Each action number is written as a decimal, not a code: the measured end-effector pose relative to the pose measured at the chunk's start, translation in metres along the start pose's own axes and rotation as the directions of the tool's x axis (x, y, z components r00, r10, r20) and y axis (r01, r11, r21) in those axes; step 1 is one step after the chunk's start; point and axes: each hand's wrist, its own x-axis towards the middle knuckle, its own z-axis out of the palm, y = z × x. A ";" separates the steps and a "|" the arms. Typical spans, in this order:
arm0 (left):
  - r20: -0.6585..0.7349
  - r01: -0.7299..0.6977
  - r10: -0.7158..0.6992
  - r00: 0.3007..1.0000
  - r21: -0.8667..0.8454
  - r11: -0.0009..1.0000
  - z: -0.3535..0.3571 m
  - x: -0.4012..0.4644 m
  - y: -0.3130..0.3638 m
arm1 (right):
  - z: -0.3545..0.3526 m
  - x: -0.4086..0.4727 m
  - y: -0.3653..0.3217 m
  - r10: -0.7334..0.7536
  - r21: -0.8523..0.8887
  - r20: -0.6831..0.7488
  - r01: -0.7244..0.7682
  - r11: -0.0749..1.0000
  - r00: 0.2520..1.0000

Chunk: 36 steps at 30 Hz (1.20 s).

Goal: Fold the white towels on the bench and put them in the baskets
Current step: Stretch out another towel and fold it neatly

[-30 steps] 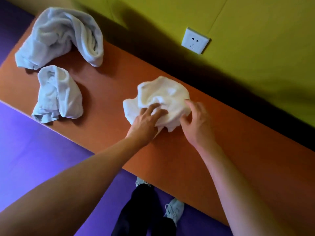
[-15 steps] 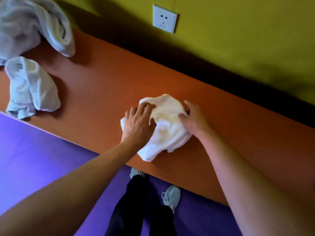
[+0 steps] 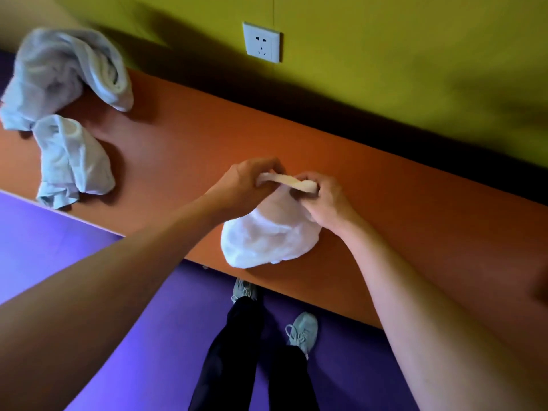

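Both the left hand (image 3: pixel 246 185) and right hand (image 3: pixel 321 200) pinch one edge of the crumpled towel (image 3: pixel 267 235), likely to shake it flat over the bench (image 3: pixel 415 221) for folding.

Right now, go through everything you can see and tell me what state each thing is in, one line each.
Left hand: pinching the towel's upper edge.
Right hand: gripping the same edge.
Held towel: unfolded, bunched, edge lifted, bulk on the bench.
Large towel: crumpled, unfolded, far left.
Small towel: crumpled, unfolded, near the front edge.
Wall socket: nothing plugged in.
Baskets: not in view.
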 end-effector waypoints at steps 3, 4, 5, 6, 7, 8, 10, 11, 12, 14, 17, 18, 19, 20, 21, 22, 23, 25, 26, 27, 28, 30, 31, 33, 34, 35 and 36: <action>-0.096 -0.006 0.018 0.995 0.132 0.991 -0.031 -0.019 0.033 | -0.030 -0.031 -0.021 -0.006 0.012 -0.056 0.006 1.000 0.998; -0.097 0.000 0.017 0.995 0.174 0.985 -0.041 -0.025 0.044 | -0.042 -0.043 -0.028 -0.012 -0.030 -0.035 0.011 0.999 0.999; -0.083 -0.005 0.022 0.996 0.207 0.978 -0.051 -0.030 0.055 | -0.056 -0.057 -0.037 -0.021 -0.105 0.004 0.021 0.994 1.000; -0.064 -0.015 0.031 0.997 0.239 0.971 -0.060 -0.036 0.067 | -0.070 -0.070 -0.046 -0.017 -0.177 0.049 0.026 0.984 0.999; -0.046 -0.025 0.040 0.998 0.276 0.961 -0.068 -0.041 0.078 | -0.084 -0.082 -0.055 0.004 -0.234 0.088 0.017 0.972 0.996; -0.046 -0.029 0.046 0.998 0.317 0.948 -0.074 -0.045 0.089 | -0.098 -0.093 -0.063 0.029 -0.290 0.122 0.008 0.957 0.992; -0.083 -0.008 0.045 0.996 0.400 0.917 -0.086 -0.053 0.109 | -0.123 -0.111 -0.077 0.070 -0.413 0.181 0.011 0.911 0.981; -0.095 -0.003 0.048 0.994 0.425 0.905 -0.090 -0.056 0.120 | -0.135 -0.120 -0.082 0.090 -0.473 0.200 0.016 0.881 0.976; -0.097 -0.006 0.054 0.994 0.433 0.901 -0.092 -0.059 0.129 | -0.146 -0.128 -0.087 0.108 -0.541 0.217 0.027 0.841 0.970; -0.081 -0.024 0.065 0.995 0.427 0.904 -0.093 -0.066 0.150 | -0.165 -0.143 -0.098 0.152 -0.694 0.228 0.051 0.718 0.962; -0.031 -0.066 0.086 0.996 0.406 0.911 -0.095 -0.077 0.180 | -0.192 -0.165 -0.097 0.207 -0.824 0.184 0.036 0.565 0.961; 0.017 -0.088 0.089 0.996 0.409 0.908 -0.097 -0.081 0.190 | -0.202 -0.173 -0.094 0.208 -0.860 0.154 0.028 0.509 0.966; 0.074 -0.111 0.087 0.993 0.429 0.896 -0.099 -0.085 0.197 | -0.211 -0.181 -0.089 0.197 -0.891 0.116 0.015 0.454 0.974; 0.125 -0.126 0.076 0.989 0.468 0.875 -0.102 -0.087 0.203 | -0.221 -0.190 -0.085 0.174 -0.911 0.071 -0.008 0.413 0.982; 0.158 -0.125 0.049 0.986 0.521 0.845 -0.104 -0.090 0.207 | -0.230 -0.198 -0.080 0.160 -0.918 0.023 -0.043 0.395 0.987; 0.166 -0.107 0.013 0.986 0.577 0.810 -0.106 -0.092 0.210 | -0.237 -0.206 -0.074 0.153 -0.917 -0.022 -0.081 0.391 0.988; 0.148 -0.071 -0.028 0.989 0.623 0.779 -0.107 -0.094 0.212 | -0.241 -0.213 -0.068 0.154 -0.912 -0.062 -0.118 0.393 0.986; 0.088 0.023 -0.108 0.990 0.660 0.751 -0.107 -0.098 0.213 | -0.244 -0.227 -0.056 0.194 -0.900 -0.123 -0.192 0.392 0.973; 0.058 0.063 -0.134 0.989 0.663 0.746 -0.105 -0.100 0.212 | -0.243 -0.233 -0.051 0.227 -0.898 -0.140 -0.220 0.382 0.964; 0.029 0.098 -0.157 0.987 0.662 0.743 -0.105 -0.103 0.211 | -0.242 -0.239 -0.046 0.271 -0.897 -0.152 -0.248 0.366 0.951; 0.001 0.138 -0.183 0.983 0.655 0.743 -0.106 -0.107 0.208 | -0.241 -0.245 -0.041 0.320 -0.892 -0.172 -0.285 0.351 0.932; -0.072 0.207 -0.209 0.975 0.628 0.750 -0.108 -0.114 0.203 | -0.245 -0.259 -0.030 0.408 -0.855 -0.228 -0.382 0.350 0.884; -0.113 0.240 -0.217 0.970 0.619 0.748 -0.109 -0.118 0.200 | -0.250 -0.265 -0.022 0.437 -0.829 -0.251 -0.424 0.364 0.864; -0.197 0.299 -0.225 0.954 0.606 0.737 -0.110 -0.125 0.197 | -0.257 -0.279 -0.011 0.475 -0.782 -0.276 -0.482 0.395 0.836; -0.234 0.332 -0.237 0.943 0.592 0.734 -0.109 -0.130 0.196 | -0.260 -0.285 -0.007 0.480 -0.761 -0.282 -0.498 0.415 0.831; -0.260 0.355 -0.248 0.933 0.558 0.750 -0.108 -0.134 0.195 | -0.263 -0.291 -0.003 0.474 -0.745 -0.289 -0.506 0.434 0.832; -0.278 0.368 -0.255 0.926 0.517 0.773 -0.107 -0.138 0.193 | -0.265 -0.297 0.001 0.461 -0.735 -0.299 -0.509 0.447 0.836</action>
